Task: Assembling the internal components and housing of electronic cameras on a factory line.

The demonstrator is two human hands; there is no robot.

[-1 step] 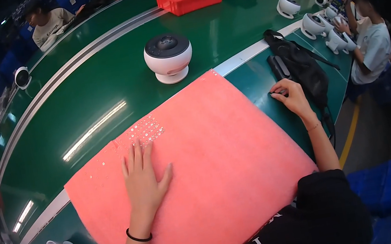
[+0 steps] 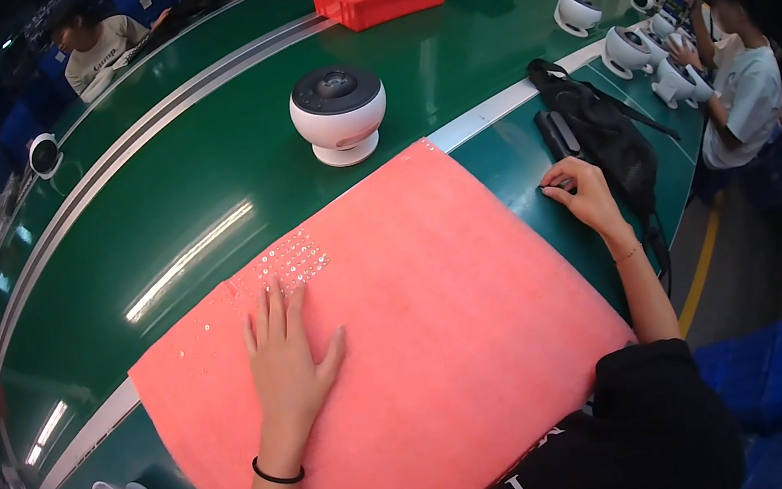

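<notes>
The left hand (image 2: 282,347), fingers apart, lies on a fuzzy pink rectangular mat (image 2: 426,340), beside small shiny metal pieces (image 2: 290,260) near its far edge; rightward, the right hand (image 2: 586,195) pinches a tiny dark piece (image 2: 543,188).

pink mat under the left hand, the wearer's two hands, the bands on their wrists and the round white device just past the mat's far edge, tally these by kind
Mat: 1, the pink mat
Hands: 2, left hand and right hand
Wristbands: 2, black band and thin bracelet
Device: 1, the white device
Total: 6
</notes>
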